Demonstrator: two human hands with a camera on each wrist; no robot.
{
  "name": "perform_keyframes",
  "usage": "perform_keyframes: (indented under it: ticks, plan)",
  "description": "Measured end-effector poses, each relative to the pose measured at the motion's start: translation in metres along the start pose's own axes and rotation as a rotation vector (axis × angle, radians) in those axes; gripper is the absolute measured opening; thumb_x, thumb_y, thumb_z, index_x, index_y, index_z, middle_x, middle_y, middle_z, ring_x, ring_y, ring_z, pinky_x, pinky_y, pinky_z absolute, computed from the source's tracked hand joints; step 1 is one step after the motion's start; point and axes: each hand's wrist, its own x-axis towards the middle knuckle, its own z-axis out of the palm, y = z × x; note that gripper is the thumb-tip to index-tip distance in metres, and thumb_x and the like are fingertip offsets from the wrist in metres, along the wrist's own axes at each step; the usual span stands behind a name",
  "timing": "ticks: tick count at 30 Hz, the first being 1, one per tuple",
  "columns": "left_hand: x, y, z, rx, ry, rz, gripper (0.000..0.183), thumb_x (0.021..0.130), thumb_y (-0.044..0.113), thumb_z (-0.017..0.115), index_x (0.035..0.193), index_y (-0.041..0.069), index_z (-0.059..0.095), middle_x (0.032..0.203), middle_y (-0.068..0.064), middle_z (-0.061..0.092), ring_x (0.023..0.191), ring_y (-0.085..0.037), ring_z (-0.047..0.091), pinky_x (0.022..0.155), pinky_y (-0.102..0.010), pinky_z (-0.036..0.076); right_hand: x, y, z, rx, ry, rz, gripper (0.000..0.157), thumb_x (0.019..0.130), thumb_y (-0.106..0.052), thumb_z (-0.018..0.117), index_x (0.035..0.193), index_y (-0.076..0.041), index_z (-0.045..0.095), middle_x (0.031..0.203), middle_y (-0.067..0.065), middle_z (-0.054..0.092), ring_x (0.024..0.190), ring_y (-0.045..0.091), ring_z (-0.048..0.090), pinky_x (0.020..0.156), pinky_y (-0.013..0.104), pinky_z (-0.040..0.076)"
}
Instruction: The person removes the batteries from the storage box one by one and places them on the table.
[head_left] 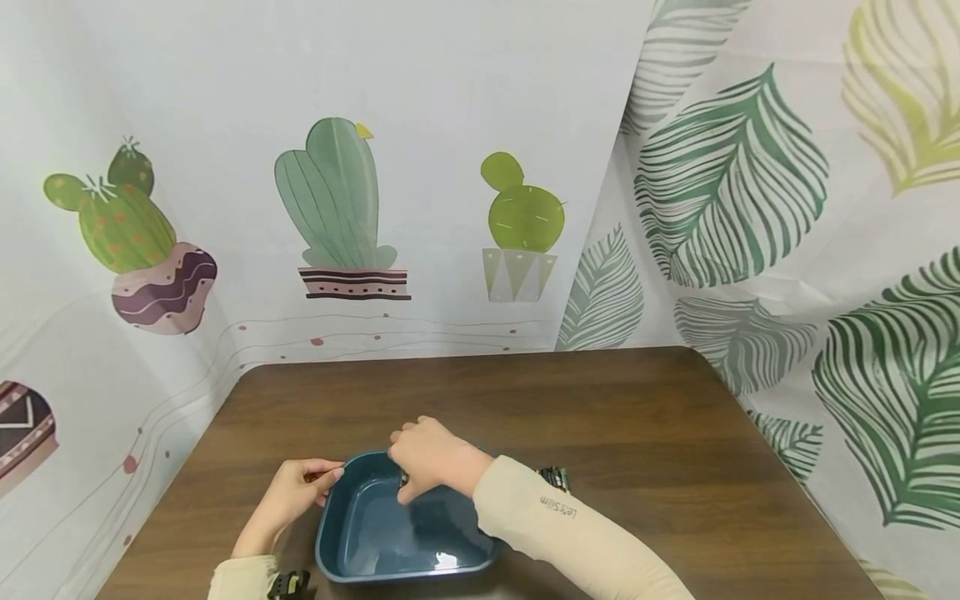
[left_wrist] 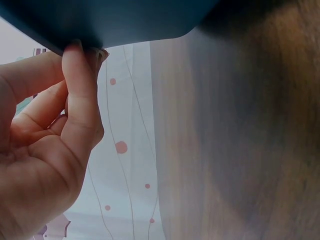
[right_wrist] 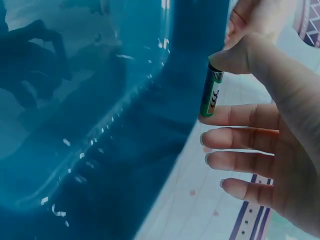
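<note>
A deep blue baking dish (head_left: 390, 533) with rounded corners sits near the front of the table. At its far left corner my left hand (head_left: 294, 490) pinches the rim between thumb and fingertips, as the left wrist view shows from below the dish (left_wrist: 125, 20). Over the far part of the dish is my right hand (head_left: 429, 454). Its thumb and index finger grip a small green and black battery (right_wrist: 212, 94) by the two ends. The other three fingers of that right hand (right_wrist: 295, 165) stretch out without touching the battery.
The dark brown wooden table (head_left: 600, 417) extends behind and to the right of the dish. A white cloth with cactus prints (head_left: 341, 200) hangs at the back, and a leaf-patterned one (head_left: 735, 179) hangs on the right. Small devices (head_left: 288, 583) are strapped to the wrists.
</note>
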Motion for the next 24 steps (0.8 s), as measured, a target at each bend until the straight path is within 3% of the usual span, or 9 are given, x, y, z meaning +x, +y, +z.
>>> perform_keyframes:
  ticks: [5, 9, 17, 24]
  plan:
    - [0.001, 0.000, 0.000, -0.005, -0.003, 0.005, 0.020, 0.080, 0.005, 0.062, 0.096, -0.008, 0.064, 0.079, -0.013, 0.065, 0.052, -0.014, 0.055, 0.051, -0.030, 0.048, -0.011, 0.014, -0.004, 0.048, 0.014, 0.024, 0.048, 0.064, -0.060, 0.063, 0.096, -0.025, 0.065, 0.090, -0.011, 0.056, 0.080, 0.009, 0.049, 0.075, 0.029, 0.039]
    - [0.002, -0.001, 0.000, 0.001, -0.001, -0.001, 0.019, 0.080, 0.004, 0.062, 0.096, -0.007, 0.064, 0.077, -0.012, 0.065, 0.052, -0.015, 0.055, 0.051, -0.029, 0.048, -0.020, 0.022, -0.003, 0.073, 0.004, 0.038, 0.053, 0.065, -0.059, 0.063, 0.104, -0.023, 0.065, 0.095, -0.010, 0.057, 0.085, 0.011, 0.050, 0.082, 0.032, 0.040]
    - [0.002, 0.000, 0.000, 0.002, 0.007, -0.025, 0.017, 0.080, 0.003, 0.061, 0.095, -0.005, 0.066, 0.078, -0.012, 0.065, 0.053, -0.016, 0.056, 0.051, -0.030, 0.048, -0.035, 0.032, 0.002, 0.079, 0.009, 0.058, 0.051, 0.066, -0.057, 0.063, 0.103, -0.021, 0.065, 0.095, -0.009, 0.057, 0.084, 0.011, 0.051, 0.084, 0.034, 0.040]
    - [-0.001, 0.002, 0.000, 0.000, 0.001, -0.002, 0.020, 0.080, 0.005, 0.062, 0.095, -0.007, 0.064, 0.079, -0.013, 0.065, 0.054, -0.015, 0.055, 0.050, -0.028, 0.048, -0.048, 0.041, 0.006, 0.113, 0.014, 0.076, 0.049, 0.067, -0.055, 0.064, 0.101, -0.020, 0.066, 0.090, -0.008, 0.057, 0.080, 0.011, 0.049, 0.081, 0.034, 0.040]
